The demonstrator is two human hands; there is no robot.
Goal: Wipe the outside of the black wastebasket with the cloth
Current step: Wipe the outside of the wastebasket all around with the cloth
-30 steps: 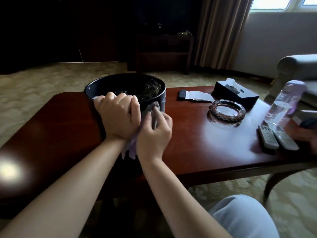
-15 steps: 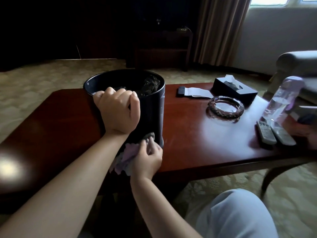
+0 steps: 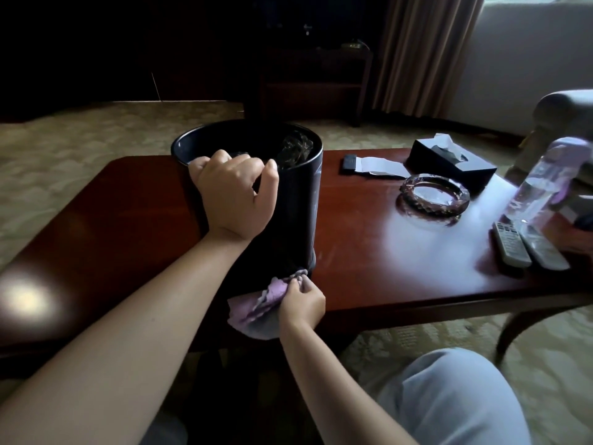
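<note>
Two hands work on the black wastebasket [image 3: 298, 200] standing on the table [image 3: 385, 252]. Left hand [image 3: 236, 194] grips its near rim; right hand [image 3: 303, 301] clutches the bunched cloth [image 3: 256, 305] against its base.

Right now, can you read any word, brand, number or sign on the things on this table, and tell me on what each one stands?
No text can be read.
Two remote controls: button marks too small and blurred.
Water bottle: label blurred.
Tissue box: no print visible.
Black wastebasket: no label visible.
</note>
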